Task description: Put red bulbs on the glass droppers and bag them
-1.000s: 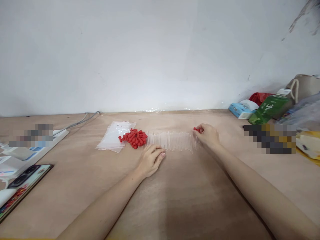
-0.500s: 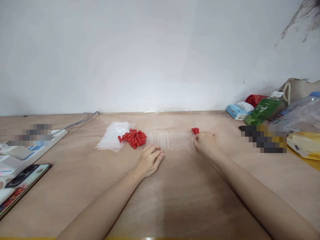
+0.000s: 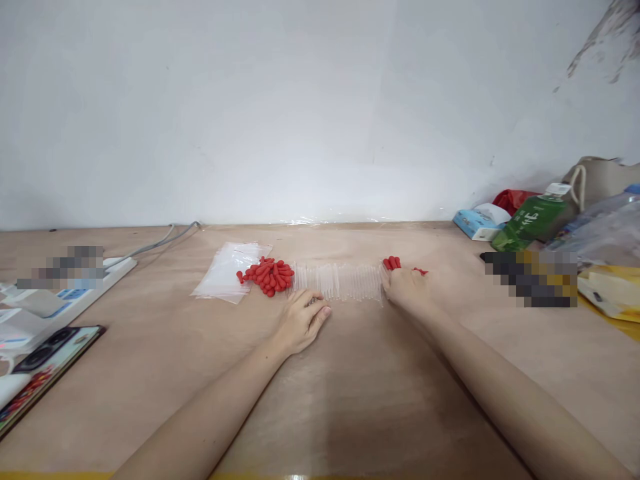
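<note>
Here, clear tubes are ranged side by side, long axes running near to far. The row's near-left edge is met by the left hand, fingers loosely curled, its right end by the right hand; whether anything is gripped by either cannot be told. Just beyond the latter, a few red bulbs are grouped.

Moderate, soft indoor light; I can't place its source. The smooth white wall reads evenly lit, greyer toward the upper corners. On the pale brown wooden tabletop, a broad shadow at lower centre, faint sheen left of it. Glints on crinkled clear film at the wall's foot. Wide lens stretches the edges. 2 pixelated patches. Thin clear sticks blend together for me.
</note>
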Motion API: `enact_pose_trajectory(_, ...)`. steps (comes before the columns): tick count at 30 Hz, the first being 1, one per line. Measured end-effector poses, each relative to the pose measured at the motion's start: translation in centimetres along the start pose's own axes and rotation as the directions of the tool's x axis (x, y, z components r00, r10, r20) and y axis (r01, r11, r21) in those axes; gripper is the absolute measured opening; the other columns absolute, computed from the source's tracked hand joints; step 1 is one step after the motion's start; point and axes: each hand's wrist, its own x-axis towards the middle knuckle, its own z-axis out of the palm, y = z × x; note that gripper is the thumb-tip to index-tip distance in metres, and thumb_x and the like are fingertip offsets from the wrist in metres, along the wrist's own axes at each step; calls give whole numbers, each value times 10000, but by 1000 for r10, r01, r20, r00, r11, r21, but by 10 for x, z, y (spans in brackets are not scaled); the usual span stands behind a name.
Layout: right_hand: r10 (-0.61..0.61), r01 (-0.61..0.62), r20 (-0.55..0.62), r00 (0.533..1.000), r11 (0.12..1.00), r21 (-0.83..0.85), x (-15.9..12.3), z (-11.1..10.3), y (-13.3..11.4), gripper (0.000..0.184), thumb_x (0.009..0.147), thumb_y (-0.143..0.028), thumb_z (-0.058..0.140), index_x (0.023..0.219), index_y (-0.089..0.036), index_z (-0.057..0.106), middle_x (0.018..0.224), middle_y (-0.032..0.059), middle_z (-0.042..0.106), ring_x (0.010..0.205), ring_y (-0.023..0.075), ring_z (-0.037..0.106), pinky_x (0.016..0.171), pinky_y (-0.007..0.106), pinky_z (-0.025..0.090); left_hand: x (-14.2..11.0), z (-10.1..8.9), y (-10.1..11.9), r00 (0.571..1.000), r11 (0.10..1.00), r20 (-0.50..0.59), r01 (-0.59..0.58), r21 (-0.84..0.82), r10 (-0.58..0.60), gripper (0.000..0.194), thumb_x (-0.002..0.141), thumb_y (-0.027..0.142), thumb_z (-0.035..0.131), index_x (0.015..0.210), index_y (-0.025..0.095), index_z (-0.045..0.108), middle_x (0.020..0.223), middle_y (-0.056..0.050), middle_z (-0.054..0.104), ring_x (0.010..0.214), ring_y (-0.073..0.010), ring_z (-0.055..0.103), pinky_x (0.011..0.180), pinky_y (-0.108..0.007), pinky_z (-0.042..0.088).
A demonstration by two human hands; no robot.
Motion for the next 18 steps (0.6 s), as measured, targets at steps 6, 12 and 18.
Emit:
enact_pose_trajectory(6, 80, -87, -96, 992, 993, -74, -6, -6, -10, 266, 800, -245, 394, 820, -85, 606, 843, 208, 611, 827, 311, 565, 723, 440, 325, 1, -2, 1, 999, 998, -36, 14, -58, -16, 227, 865, 262, 423, 922, 170, 622, 917, -75, 578, 867, -179, 522, 788, -347, 426)
enact_pose_trajectory(12, -325, 389, -300, 897, 903, 183, -34, -8, -45, 206, 815, -245, 364, 731, -168, 535, 739, 99, 585, 715, 203, 525, 654, 319, 366, 4, -1, -1, 946, 885, -66, 271, -379, -318, 315, 854, 333, 451, 1104, 170, 550, 970, -85, 632, 853, -178, 582, 761, -329, 469)
enact_pose_trajectory(18, -528, 592, -272, 805, 747, 302, -70, 4, -84, 144, 814, -222, 387, 757, -168, 508, 771, 81, 572, 726, 185, 506, 652, 305, 369, 10, 2, 11, 902, 607, 26, 310, -731, -430, 306, 839, 402, 447, 896, 131, 576, 857, -75, 653, 825, -181, 610, 757, -325, 487)
